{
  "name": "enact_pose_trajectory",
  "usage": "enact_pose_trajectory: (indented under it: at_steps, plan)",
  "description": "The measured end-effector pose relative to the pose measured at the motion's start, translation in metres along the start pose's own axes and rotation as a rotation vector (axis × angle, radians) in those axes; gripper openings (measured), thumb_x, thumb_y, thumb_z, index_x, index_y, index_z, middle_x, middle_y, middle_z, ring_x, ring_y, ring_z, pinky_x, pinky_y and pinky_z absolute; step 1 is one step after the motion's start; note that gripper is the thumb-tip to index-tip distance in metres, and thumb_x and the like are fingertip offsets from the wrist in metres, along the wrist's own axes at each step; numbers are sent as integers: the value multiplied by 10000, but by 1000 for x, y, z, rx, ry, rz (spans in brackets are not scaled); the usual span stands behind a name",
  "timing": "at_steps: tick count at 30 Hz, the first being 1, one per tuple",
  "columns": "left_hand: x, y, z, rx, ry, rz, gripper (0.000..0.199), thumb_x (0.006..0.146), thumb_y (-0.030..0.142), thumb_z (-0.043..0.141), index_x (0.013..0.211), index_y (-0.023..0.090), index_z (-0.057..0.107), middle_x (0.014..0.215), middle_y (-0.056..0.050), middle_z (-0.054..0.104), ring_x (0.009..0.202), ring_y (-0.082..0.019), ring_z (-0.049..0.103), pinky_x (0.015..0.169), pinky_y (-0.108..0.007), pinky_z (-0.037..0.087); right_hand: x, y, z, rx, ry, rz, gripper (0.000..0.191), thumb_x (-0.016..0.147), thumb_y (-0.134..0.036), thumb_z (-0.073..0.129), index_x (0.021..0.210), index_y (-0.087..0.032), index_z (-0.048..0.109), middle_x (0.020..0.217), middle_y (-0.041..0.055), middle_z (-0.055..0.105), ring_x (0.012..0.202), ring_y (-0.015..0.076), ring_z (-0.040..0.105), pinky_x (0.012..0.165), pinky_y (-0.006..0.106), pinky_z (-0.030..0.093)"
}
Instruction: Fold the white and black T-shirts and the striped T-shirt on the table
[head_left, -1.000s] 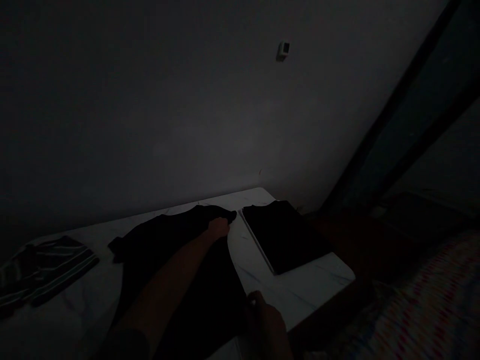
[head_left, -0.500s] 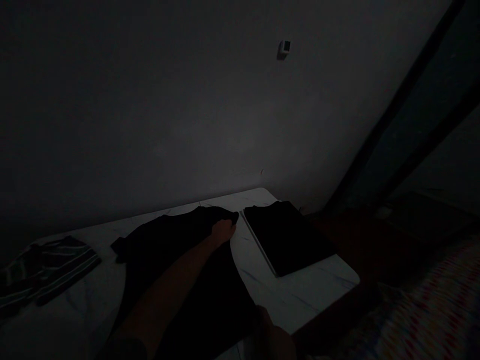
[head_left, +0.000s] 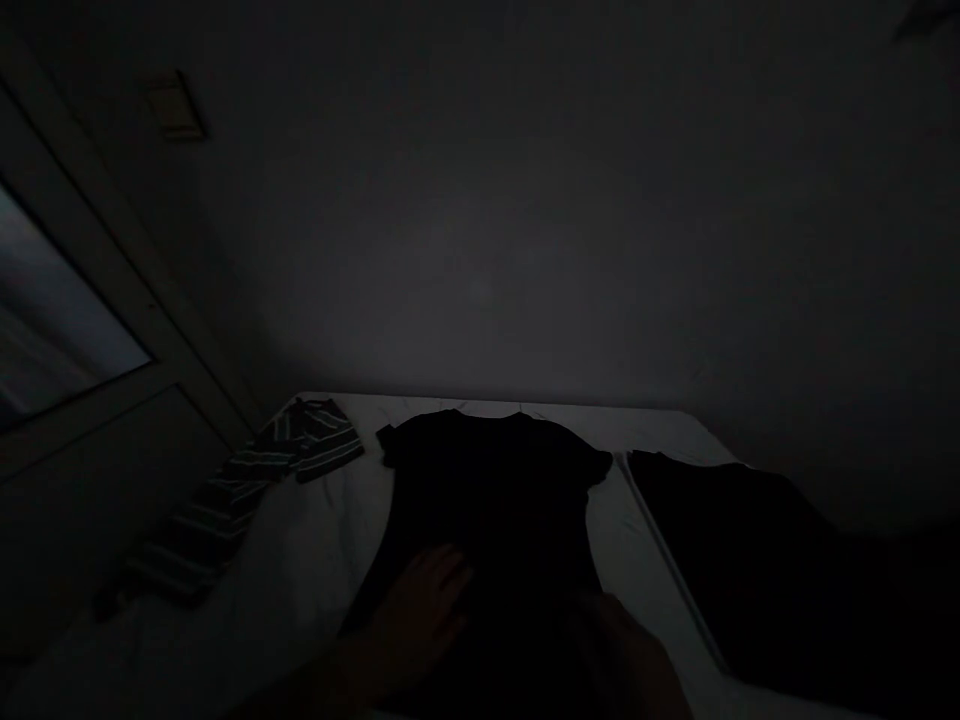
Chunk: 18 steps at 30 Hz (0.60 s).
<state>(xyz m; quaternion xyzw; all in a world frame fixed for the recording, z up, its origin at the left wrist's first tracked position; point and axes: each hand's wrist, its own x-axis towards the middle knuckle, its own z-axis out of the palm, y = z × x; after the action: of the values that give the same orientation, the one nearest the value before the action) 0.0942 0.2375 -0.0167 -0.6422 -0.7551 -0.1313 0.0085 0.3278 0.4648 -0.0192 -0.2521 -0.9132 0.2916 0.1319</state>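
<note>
A black T-shirt [head_left: 491, 500] lies spread out on the white marbled table [head_left: 330, 530], its neckline toward the wall and a short sleeve to each side. Over its lower left part is my left hand [head_left: 424, 605], fingers stretched out and apart, with nothing held. My right hand [head_left: 626, 650] is at the shirt's lower right edge. Its fingers are dark and smeared against the black cloth, so their grip does not show. The shirt's lower hem is lost in shadow.
Left on the table lies a striped shirt [head_left: 202, 530]. To the right, a folded black garment [head_left: 750, 560] rests over a flat board with a pale edge [head_left: 679, 585]. Behind the table stands a grey wall [head_left: 480, 250]; a door [head_left: 142, 370] with a glass pane is at left.
My left hand has left the shirt's right sleeve and come back to its lower left part, fingers now spread. The view has swung left, bringing the door into sight.
</note>
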Motion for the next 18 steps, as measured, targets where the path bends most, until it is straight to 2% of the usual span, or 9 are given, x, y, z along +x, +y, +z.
enact_pose_trajectory:
  at_steps: [3, 5, 7, 8, 10, 13, 15, 18]
  plan:
    - [-54, -37, 6, 86, 113, -251, 490, 955, 292, 521, 1445, 281, 525, 1492, -69, 556, 1360, -262, 528, 1105, -430, 480, 81, -60, 7, -23, -83, -143, 329, 963, -255, 450, 1158, -252, 716, 1126, 72, 739, 981, 198, 717, 856, 293, 539]
    - [-81, -49, 15, 119, 172, -483, 439, 962, 316, 488, 1380, 235, 595, 1419, -96, 619, 1290, -265, 591, 1053, -405, 518, 142, -102, 23, -80, -165, -243, 312, 958, -224, 473, 1164, -225, 708, 1122, 76, 739, 995, 200, 708, 884, 301, 519]
    - [-97, -50, 19, 116, 179, -749, 411, 974, 326, 437, 1291, 182, 655, 1330, -122, 676, 1240, -274, 625, 1030, -409, 525, 202, -142, 47, -141, -234, -332, 290, 977, -244, 492, 1179, -228, 700, 1149, 74, 735, 1035, 203, 695, 908, 301, 500]
    - [-99, -47, 17, 90, 148, -855, 405, 983, 329, 410, 1241, 169, 678, 1292, -128, 693, 1225, -275, 633, 1031, -412, 517, 229, -161, 60, -191, -258, -348, 275, 984, -261, 502, 1169, -222, 702, 1139, 81, 740, 1044, 210, 693, 910, 305, 495]
    - [-95, -36, 5, -5, 25, -984, 415, 1005, 343, 356, 1141, 167, 706, 1217, -128, 719, 1161, -268, 661, 1007, -411, 512, 274, -194, 91, -315, -303, -343, 261, 987, -319, 530, 1134, -199, 710, 1137, 113, 740, 1065, 239, 689, 912, 323, 491]
    - [-78, -23, -15, -160, -151, -1077, 454, 1023, 367, 307, 1117, 166, 702, 1157, -131, 727, 1065, -259, 689, 947, -404, 521, 316, -227, 134, -395, -349, -309, 398, 919, -502, 628, 1105, -162, 718, 1173, 179, 723, 1106, 310, 674, 908, 367, 501]
    - [-71, -19, -21, -224, -208, -1113, 450, 1014, 321, 311, 1215, 158, 678, 1266, -151, 695, 1162, -273, 657, 1008, -425, 493, 330, -235, 157, -353, -382, -253, 500, 802, -565, 744, 1075, -147, 730, 1183, 213, 713, 1112, 356, 666, 898, 394, 507]
    - [-73, -19, -19, -295, -177, -1107, 453, 975, 261, 357, 1315, 184, 647, 1430, -139, 605, 1327, -279, 556, 1122, -435, 415, 340, -233, 179, -269, -402, -168, 385, 743, -428, 818, 999, -150, 747, 1143, 209, 728, 1081, 353, 680, 871, 377, 508]
